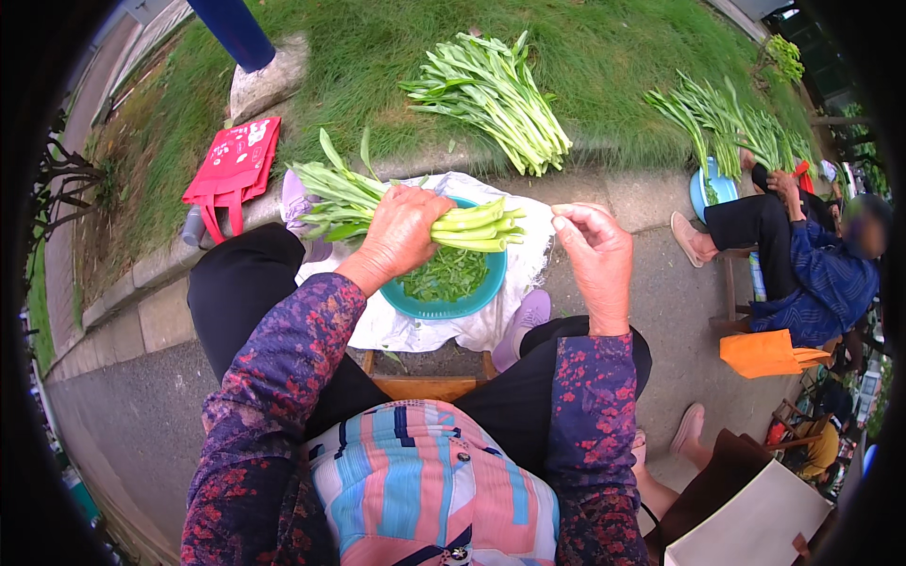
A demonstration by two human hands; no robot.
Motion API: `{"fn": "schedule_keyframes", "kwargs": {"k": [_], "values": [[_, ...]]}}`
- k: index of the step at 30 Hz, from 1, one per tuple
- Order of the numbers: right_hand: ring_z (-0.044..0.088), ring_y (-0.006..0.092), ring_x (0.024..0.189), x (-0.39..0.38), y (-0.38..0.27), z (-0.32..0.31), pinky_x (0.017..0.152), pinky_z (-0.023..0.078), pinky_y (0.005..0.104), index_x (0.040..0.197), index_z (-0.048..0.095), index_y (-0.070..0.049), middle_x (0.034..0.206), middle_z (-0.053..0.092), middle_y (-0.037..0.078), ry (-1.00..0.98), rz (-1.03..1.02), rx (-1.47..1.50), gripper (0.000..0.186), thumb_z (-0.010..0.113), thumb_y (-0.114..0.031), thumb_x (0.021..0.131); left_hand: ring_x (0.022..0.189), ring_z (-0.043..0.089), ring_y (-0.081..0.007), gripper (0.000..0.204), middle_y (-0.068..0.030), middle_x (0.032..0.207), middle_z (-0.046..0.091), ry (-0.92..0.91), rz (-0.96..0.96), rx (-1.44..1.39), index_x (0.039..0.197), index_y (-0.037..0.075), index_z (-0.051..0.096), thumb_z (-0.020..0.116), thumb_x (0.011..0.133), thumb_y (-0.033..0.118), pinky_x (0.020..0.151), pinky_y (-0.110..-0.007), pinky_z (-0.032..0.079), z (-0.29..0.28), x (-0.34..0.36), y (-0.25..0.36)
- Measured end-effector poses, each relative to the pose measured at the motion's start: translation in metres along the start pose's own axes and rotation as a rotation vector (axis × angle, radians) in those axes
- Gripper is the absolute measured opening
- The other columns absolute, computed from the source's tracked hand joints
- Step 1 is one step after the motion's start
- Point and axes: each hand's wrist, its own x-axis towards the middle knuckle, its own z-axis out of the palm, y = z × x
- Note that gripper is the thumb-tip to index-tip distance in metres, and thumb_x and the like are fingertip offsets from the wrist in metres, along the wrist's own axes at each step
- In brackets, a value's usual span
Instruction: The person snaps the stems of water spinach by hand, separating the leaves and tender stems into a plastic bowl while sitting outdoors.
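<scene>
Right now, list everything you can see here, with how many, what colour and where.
Bundle of long green vegetable stalks: one, green, gripped in the left hand over the basin.
Round teal plastic basin: one, teal, on white sheeting between the feet, green trimmings inside.
White plastic sheet: one, white, under the basin.
Loose stalk piles on the grass: one at top centre, more at top right, green.
Red fabric tote bag: one, red, on the kerb at left.
Orange bag: one, orange, right, beside a seated person in dark blue.
Small wooden stool: one, brown, under the person.
Left hand: closed around the bundle.
Right hand: raised beside the stalk ends, fingers pinched; any contents too small to tell.
</scene>
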Motion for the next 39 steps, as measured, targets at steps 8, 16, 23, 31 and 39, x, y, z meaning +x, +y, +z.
{"fn": "schedule_keyframes", "kwargs": {"k": [8,16,23,31,39], "values": [[0.05,0.0044,0.063,-0.009,-0.001,0.018,0.056,0.04,0.0201,0.08,0.065,0.002,0.073,0.058,0.0,-0.22,0.069,-0.094,0.009,0.066,-0.007,0.08,0.086,0.055,-0.0241,0.029,-0.0052,0.081,0.056,0.026,0.105,0.265,0.093,0.01,0.058,0.061,0.064,0.007,0.082,-0.037,0.039,0.001,-0.001,-0.005],[0.051,0.007,0.059,-0.014,0.005,0.023,0.053,0.041,0.0231,0.078,0.063,0.003,0.069,0.057,0.003,-0.299,0.102,-0.203,0.01,0.064,-0.007,0.079,0.086,0.055,-0.0225,0.021,-0.0043,0.08,0.055,-0.025,0.144,0.384,0.093,0.011,0.058,0.055,0.072,0.01,0.089,-0.04,0.038,-0.001,-0.004,-0.006],[0.054,0.008,0.055,-0.017,0.003,0.035,0.053,0.045,0.0239,0.074,0.059,0.001,0.061,0.057,0.004,-0.285,0.147,-0.231,0.004,0.062,-0.002,0.075,0.085,0.055,-0.0225,0.019,-0.0041,0.08,0.054,-0.018,0.127,0.417,0.093,0.011,0.058,0.053,0.074,0.011,0.093,-0.043,0.037,0.002,-0.005,-0.009],[0.047,0.0004,0.056,-0.012,0.016,0.052,0.053,0.039,0.0165,0.077,0.061,-0.001,0.064,0.054,-0.006,-0.004,0.179,0.086,0.002,0.06,0.0,0.078,0.083,0.056,-0.0236,0.022,-0.0053,0.078,0.055,0.097,0.005,0.345,0.092,0.01,0.057,0.057,0.07,0.009,0.087,-0.043,0.038,0.004,-0.001,-0.002],[0.048,0.0061,0.056,-0.007,0.017,0.048,0.051,0.04,0.0201,0.084,0.06,0.001,0.075,0.059,0.002,0.09,0.352,0.443,0.004,0.057,0.001,0.083,0.084,0.056,-0.0257,0.034,-0.0066,0.081,0.057,0.047,-0.11,0.133,0.094,0.009,0.057,0.067,0.061,0.008,0.081,-0.038,0.038,0.017,-0.003,0.01]]}}
